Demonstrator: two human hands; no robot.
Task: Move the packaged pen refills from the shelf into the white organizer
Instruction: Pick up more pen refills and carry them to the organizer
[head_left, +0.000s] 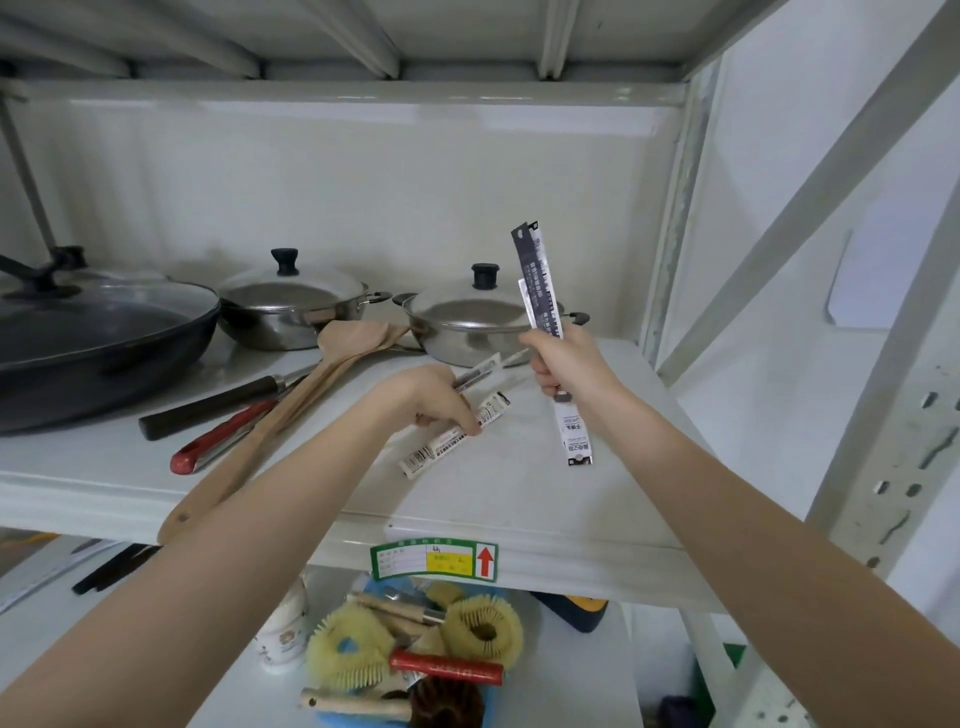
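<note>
White shelf (519, 499), slim black-and-white refill packets (540, 280)

2 bare forearms, no sleeves visible; left hand (439, 397) fingernails possibly dark-painted; right hand (563, 364) unadorned.

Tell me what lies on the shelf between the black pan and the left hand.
In the head view, between the black pan and the left hand lie a dark-handled knife, a red-handled tool and wooden spatulas.

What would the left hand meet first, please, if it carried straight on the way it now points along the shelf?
Probably the right-hand steel pot: the left hand points up-right across the shelf towards it, though depth is unclear.
</note>
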